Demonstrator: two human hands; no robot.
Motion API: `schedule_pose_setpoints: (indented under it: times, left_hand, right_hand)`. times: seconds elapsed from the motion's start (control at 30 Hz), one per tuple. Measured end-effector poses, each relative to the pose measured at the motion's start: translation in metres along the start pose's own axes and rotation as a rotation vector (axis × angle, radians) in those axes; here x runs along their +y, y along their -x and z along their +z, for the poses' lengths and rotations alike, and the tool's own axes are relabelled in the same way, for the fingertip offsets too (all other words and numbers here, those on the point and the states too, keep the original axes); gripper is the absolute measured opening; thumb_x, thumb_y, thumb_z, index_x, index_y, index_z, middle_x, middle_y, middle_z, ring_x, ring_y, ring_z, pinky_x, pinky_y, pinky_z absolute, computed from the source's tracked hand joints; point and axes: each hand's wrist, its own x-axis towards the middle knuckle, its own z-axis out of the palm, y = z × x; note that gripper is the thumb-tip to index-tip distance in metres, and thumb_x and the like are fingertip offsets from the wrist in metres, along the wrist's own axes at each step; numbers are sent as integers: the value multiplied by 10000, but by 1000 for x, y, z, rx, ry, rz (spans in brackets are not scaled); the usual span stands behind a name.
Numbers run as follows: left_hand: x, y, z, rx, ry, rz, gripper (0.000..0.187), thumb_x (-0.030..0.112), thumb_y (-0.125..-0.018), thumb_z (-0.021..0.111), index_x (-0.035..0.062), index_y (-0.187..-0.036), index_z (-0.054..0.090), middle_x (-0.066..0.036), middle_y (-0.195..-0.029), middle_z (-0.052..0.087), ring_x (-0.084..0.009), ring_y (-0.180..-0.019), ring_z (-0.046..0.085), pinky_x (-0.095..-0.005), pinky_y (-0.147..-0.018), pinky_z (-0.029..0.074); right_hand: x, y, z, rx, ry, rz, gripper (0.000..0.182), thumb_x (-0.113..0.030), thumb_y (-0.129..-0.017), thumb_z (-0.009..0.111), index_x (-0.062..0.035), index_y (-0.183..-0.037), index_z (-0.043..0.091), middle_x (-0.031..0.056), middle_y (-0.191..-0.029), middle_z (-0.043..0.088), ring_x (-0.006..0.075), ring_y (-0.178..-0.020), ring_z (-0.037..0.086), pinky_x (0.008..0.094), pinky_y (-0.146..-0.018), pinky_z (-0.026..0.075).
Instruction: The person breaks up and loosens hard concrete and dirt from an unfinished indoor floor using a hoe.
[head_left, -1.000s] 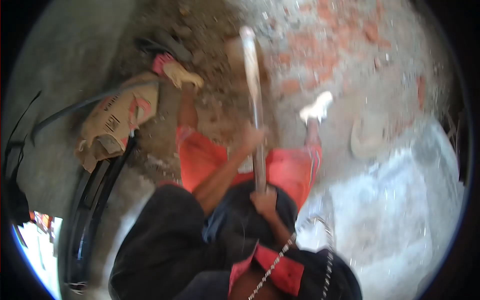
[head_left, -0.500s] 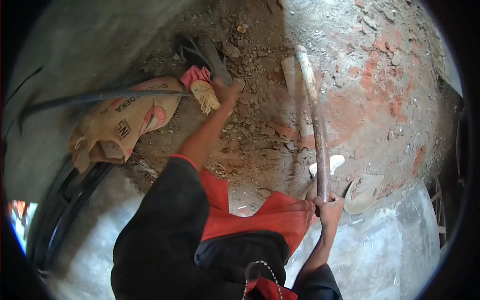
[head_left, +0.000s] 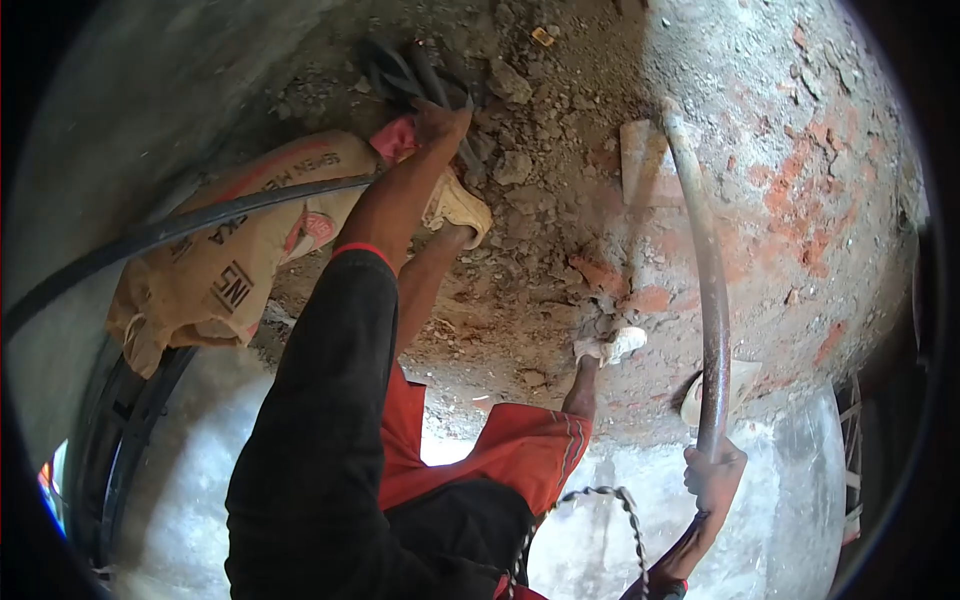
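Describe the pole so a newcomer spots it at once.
Find the rough ground with reddish patches, on the right of the picture. In front of it runs a long, curved pole, its near end held in the right hand. Unlike the dark bar crossing the brown sack, it is pale at its far end.

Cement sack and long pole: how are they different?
The cement sack is wide and crumpled, while the long pole is slim and slightly curved in this view. The cement sack has printed letters and red markings; the long pole shows none. The right hand grips the long pole, but no hand is on the cement sack. Both look partly brown.
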Motion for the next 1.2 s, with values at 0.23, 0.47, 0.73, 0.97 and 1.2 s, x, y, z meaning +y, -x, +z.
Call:
schedule_pose_setpoints:
  times: [0.23, 0.47, 0.73, 0.97, 1.2]
  left_hand:
    - [-69, 1, -18, -126, 889, 330, 251, 201, -746, 589, -5, -888, 613, -115, -822, 620, -233, -737, 590, -350, -649, 454]
    - [-93, 82, -16, -16, 668, 303, 221, 200, -744, 569, -8, -811, 599, -124, -768, 619, -242, -708, 575, -354, -650, 420]
    - [-107, 16, -6, 52, 814, 353, 233, 158, -856, 491, 42, -1028, 598, -63, -927, 603, -180, -859, 552, -319, -743, 429]
    - [-52, -88, -5, 290, 1135, 207, 496, 341, -845, 563, 20, -1215, 482, -163, -1213, 490, -230, -1074, 501, -350, -883, 402]
    - [1, -117, -8, -384, 896, -124, 679, 483, -626, 736, 46, -1106, 538, -113, -1117, 528, -232, -1018, 505, -402, -853, 401]
  right_hand:
    - [12, -1, -12, -88, -12, -168, 169, -49, -666, 673, 40, -773, 577, 47, -523, 514, 108, -387, 476, 239, -343, 342]
    - [36, -6, -7, -90, -61, -262, 159, -57, -680, 690, 34, -722, 567, 62, -539, 529, 121, -403, 473, 261, -358, 352]
    - [22, 1, -8, -97, 28, -248, 192, -92, -676, 681, 47, -766, 584, 79, -536, 536, 140, -413, 512, 260, -373, 381]
    - [7, -3, -15, -57, 11, -120, 163, -38, -647, 675, 29, -707, 539, 54, -504, 507, 117, -373, 477, 243, -336, 340]
    - [-24, -5, -22, -21, 83, 22, 149, -10, -639, 649, 30, -733, 540, 55, -506, 506, 121, -376, 491, 239, -326, 349]
